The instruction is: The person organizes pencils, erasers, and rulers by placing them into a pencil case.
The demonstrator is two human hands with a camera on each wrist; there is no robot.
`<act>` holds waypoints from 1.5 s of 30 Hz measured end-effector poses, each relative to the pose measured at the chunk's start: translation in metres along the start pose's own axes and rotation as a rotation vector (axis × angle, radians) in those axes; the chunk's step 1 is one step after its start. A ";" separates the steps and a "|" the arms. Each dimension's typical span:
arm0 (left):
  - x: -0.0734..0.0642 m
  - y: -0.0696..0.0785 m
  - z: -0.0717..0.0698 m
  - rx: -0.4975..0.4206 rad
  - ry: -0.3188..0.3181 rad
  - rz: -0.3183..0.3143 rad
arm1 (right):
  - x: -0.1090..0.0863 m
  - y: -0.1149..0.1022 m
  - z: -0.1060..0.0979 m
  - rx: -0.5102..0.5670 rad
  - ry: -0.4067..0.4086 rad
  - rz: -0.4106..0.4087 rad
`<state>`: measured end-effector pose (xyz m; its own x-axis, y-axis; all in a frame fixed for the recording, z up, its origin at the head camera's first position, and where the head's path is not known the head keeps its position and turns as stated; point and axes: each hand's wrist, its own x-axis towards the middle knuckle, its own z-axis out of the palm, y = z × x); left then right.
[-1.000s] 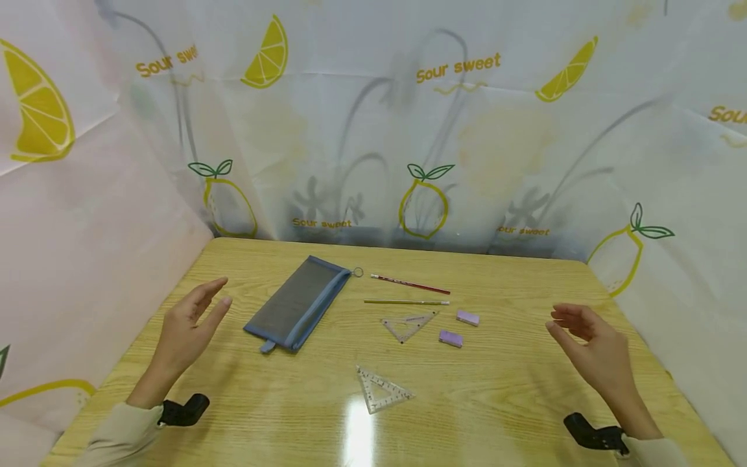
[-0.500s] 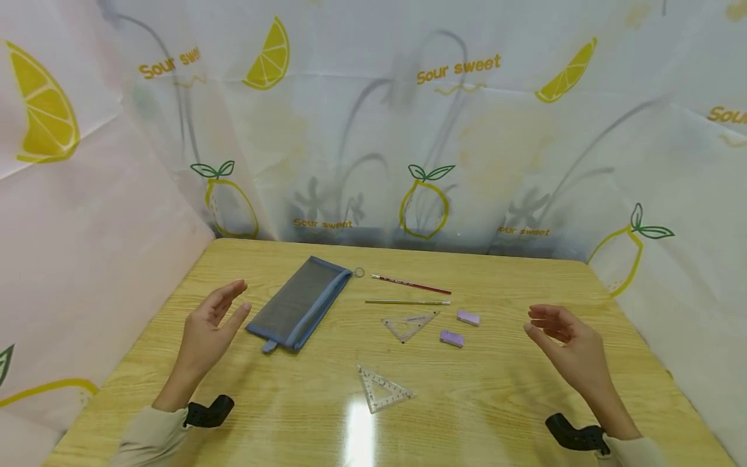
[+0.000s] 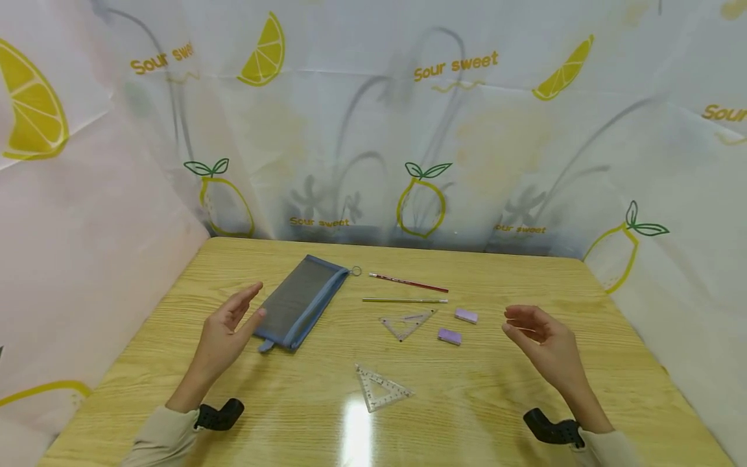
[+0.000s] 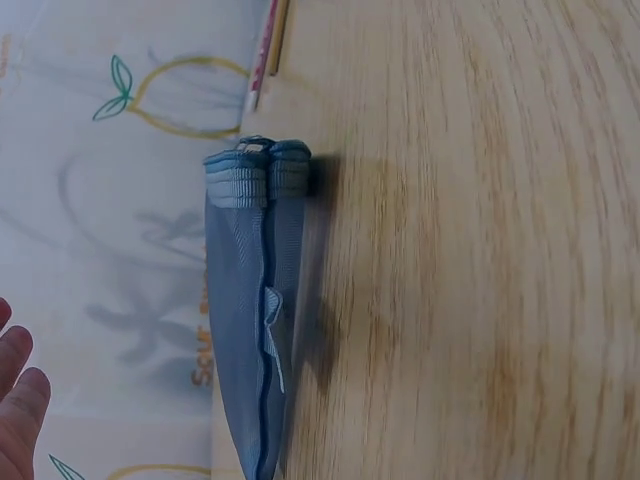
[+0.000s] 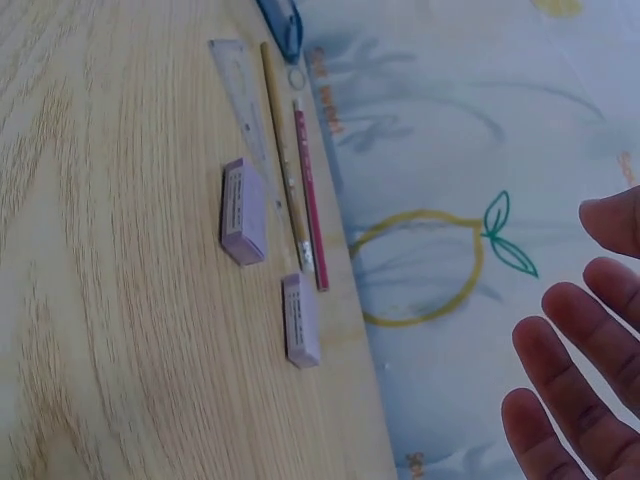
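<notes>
My left hand [image 3: 226, 329] hovers at the near left corner of a blue mesh zip pencil case [image 3: 302, 299], overlapping it in the head view, fingers relaxed and holding nothing. In the left wrist view the case [image 4: 240, 300] shows its zip edge and fabric tab. On the other side, my right hand [image 3: 545, 347] is raised over the table with loosely bent fingers and nothing in them. Nearest to it are two purple erasers [image 3: 465, 316]. In the right wrist view its fingertips [image 5: 545, 350] appear at the right edge, apart from the eraser [image 5: 300, 320].
A red pencil [image 3: 408, 283] and a yellow pencil [image 3: 405, 300] lie beyond a clear set square [image 3: 390, 322]. Closer to the front lies another clear set square [image 3: 367, 389]. A lemon-print curtain [image 3: 344, 130] encloses the wooden table [image 3: 467, 428] at the back and sides.
Both hands have moved inward over the table, the left one rightward to the pencil case, the right one leftward toward the erasers. The objects on the table stay in place.
</notes>
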<state>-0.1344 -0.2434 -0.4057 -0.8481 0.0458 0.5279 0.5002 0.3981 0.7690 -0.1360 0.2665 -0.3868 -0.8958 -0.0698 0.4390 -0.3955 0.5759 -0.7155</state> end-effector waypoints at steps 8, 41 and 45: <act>0.000 -0.004 0.012 0.017 -0.030 0.016 | 0.000 0.003 0.016 0.123 -0.049 0.037; -0.003 -0.013 0.036 0.322 -0.183 -0.088 | -0.004 0.034 0.055 0.117 -0.161 0.242; -0.003 -0.013 0.039 0.291 -0.163 -0.145 | -0.003 0.032 0.056 0.111 -0.152 0.254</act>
<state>-0.1455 -0.2127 -0.4315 -0.9351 0.1053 0.3383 0.3214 0.6542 0.6847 -0.1573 0.2397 -0.4417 -0.9855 -0.0611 0.1582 -0.1674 0.4988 -0.8504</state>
